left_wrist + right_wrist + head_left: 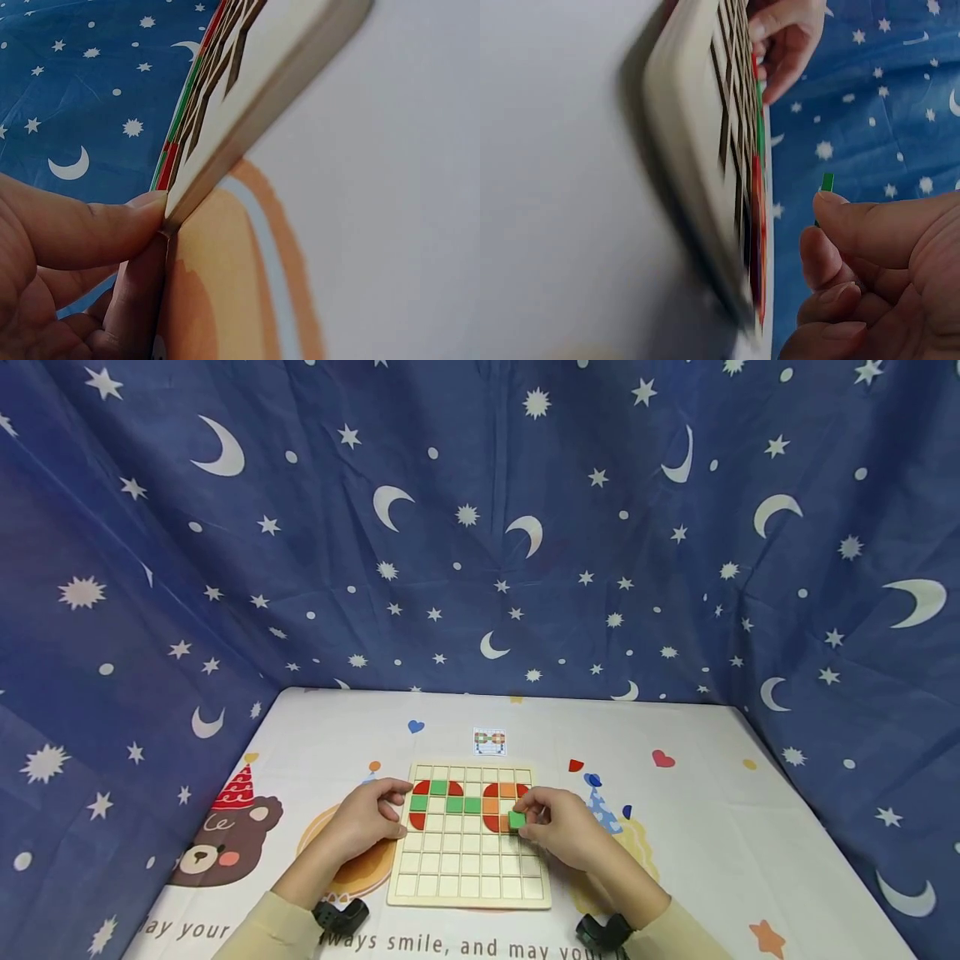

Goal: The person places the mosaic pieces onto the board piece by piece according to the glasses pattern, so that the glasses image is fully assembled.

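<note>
A pale wooden grid board (pixel 470 864) lies on the table. Red quarter-round tiles (pixel 416 821) and green and orange square tiles (pixel 507 790) fill some cells in its far rows. At the board's left edge, my left hand (pixel 372 817) holds it with thumb and fingers; in the left wrist view the thumb (pixel 127 229) presses the rim. Over the board's right side, my right hand (pixel 558 825) pinches a green square tile (pixel 516 820) between thumb and finger. The right wrist view shows this green tile (pixel 827 181) raised above the board, its lower part hidden by the fingertips.
A small printed card (pixel 490 742) with a coloured pattern lies beyond the board. The white tablecloth (pixel 697 827) bears printed figures and lettering. A red shape (pixel 575 765) sits to the right; I cannot tell whether it is printed or loose. A blue starry curtain (pixel 480 568) surrounds the table.
</note>
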`<move>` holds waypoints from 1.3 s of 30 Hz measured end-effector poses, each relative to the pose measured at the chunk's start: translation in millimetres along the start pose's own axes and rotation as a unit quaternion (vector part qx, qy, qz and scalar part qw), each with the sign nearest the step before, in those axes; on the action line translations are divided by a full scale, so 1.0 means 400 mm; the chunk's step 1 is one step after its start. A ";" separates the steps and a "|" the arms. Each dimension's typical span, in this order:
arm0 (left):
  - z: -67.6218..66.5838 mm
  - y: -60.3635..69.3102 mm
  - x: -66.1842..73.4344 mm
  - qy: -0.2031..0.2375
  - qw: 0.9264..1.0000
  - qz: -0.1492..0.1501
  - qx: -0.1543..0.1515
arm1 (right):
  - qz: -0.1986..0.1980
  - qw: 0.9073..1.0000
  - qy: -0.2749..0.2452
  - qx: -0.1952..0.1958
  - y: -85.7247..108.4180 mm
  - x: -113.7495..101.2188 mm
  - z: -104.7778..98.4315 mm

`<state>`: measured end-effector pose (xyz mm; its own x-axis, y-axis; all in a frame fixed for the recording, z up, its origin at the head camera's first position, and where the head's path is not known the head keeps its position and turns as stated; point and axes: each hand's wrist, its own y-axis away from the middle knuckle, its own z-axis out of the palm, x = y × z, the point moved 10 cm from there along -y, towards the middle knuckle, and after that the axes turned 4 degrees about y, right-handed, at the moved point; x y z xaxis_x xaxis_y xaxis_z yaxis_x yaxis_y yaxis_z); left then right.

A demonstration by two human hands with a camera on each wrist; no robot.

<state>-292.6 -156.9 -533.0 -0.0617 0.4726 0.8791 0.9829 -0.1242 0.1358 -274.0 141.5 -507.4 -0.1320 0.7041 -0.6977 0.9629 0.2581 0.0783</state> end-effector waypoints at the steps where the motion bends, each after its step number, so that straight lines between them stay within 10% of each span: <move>1: 0.000 -0.001 0.000 0.000 1.000 0.000 0.000 | -0.007 1.000 0.000 -0.003 -0.006 -0.012 0.010; 21: -0.002 0.006 0.001 0.000 1.000 -0.003 -0.003 | -0.059 0.997 0.036 -0.027 -0.093 -0.188 0.179; 39: -0.002 0.005 0.005 0.008 1.000 0.000 -0.007 | -0.040 0.994 0.100 -0.015 -0.123 -0.215 0.218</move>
<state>-290.8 -156.9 -530.8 -0.0642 0.4594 0.8859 0.9804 -0.1366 0.1418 -289.6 10.6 -513.4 -0.2550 0.7976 -0.5466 0.9405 0.3360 0.0515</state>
